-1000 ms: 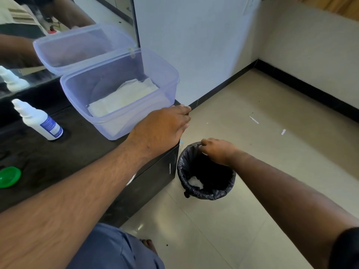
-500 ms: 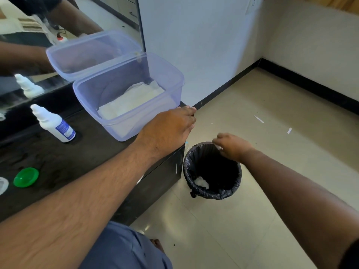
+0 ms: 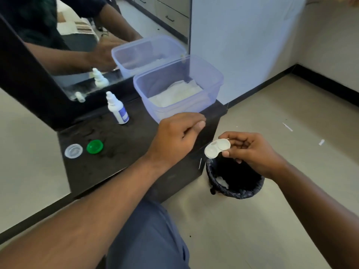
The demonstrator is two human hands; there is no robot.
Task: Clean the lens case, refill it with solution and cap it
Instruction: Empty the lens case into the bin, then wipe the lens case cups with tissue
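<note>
White lens case [image 3: 217,148] pinched by right hand [image 3: 250,152] above black-lined bin [image 3: 236,178] (both wells uncapped). Left hand [image 3: 177,137] loosely curled, empty, over bench [image 3: 120,152] edge. Green cap [image 3: 94,146], clear cap [image 3: 73,151] beside solution bottle [image 3: 117,108].

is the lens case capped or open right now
Open. The case in the right hand shows two bare wells, and both caps, clear and green, lie on the counter.

Beige floor [image 3: 272,220], probably tiled; pale walls [image 3: 242,45]
</note>
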